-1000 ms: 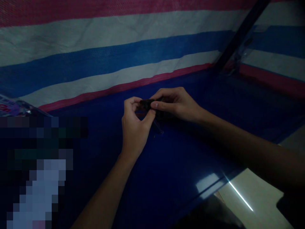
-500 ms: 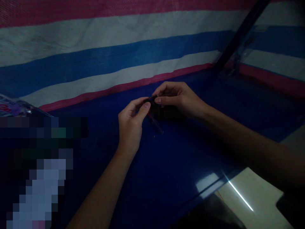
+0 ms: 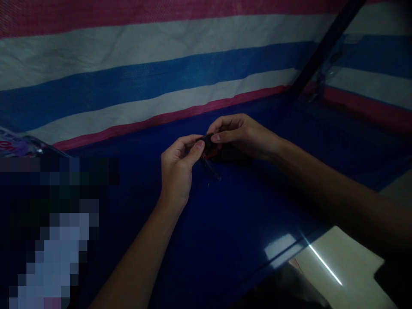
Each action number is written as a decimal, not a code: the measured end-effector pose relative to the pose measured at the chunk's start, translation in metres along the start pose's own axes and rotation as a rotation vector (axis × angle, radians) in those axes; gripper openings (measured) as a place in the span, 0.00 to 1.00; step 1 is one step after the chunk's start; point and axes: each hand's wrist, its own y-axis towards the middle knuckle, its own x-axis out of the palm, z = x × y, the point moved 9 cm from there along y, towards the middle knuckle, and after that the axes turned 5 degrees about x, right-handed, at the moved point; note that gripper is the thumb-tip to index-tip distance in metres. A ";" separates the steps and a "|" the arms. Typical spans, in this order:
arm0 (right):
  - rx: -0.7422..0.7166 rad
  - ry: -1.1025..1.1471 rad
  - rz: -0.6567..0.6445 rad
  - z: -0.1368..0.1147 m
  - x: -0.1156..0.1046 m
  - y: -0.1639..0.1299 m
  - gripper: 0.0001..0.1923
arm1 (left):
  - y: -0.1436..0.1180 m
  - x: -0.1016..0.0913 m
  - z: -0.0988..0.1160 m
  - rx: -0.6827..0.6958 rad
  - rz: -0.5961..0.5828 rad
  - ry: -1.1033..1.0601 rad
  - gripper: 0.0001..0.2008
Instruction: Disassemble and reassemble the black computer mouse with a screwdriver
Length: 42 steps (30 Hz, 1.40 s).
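Between both hands is a small black piece point(image 3: 208, 139), too dark and small to name its kind. My left hand point(image 3: 178, 161) pinches its left end between thumb and fingers. At its right end, the thumb and fingertips of my right hand point(image 3: 240, 132) are closed on it. Below the hands, a slim clear screwdriver-like handle point(image 3: 211, 168) with an orange part near its upper end lies on the dark blue surface point(image 3: 206, 223). A black object point(image 3: 233, 153) sits beneath my right hand, mostly hidden in shadow.
Striped red, white and blue sheeting point(image 3: 154, 77) rises behind the surface. A dark pole point(image 3: 325, 51) leans at the back right. Printed plastic packaging point(image 3: 14, 143) lies at the left, above a pixelated area. Pale floor point(image 3: 347, 266) shows at lower right.
Both hands have dipped slightly with the black piece, and its angle has shifted a little. More of the orange part below now shows.
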 end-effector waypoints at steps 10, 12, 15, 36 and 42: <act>-0.003 0.042 0.005 -0.001 0.000 -0.001 0.06 | 0.001 0.000 0.002 0.031 0.005 0.043 0.07; -0.006 0.047 0.008 -0.001 -0.001 -0.001 0.06 | 0.001 -0.001 0.003 0.041 0.009 0.033 0.07; -0.006 0.053 0.004 -0.002 0.000 -0.002 0.06 | 0.001 -0.001 0.002 0.030 -0.004 0.015 0.05; -0.567 -0.924 0.150 -0.033 0.023 -0.024 0.21 | 0.002 -0.024 -0.009 -0.116 0.235 0.021 0.10; -0.524 -0.988 0.249 -0.032 0.013 -0.021 0.13 | -0.003 -0.007 -0.015 -0.176 0.109 0.020 0.09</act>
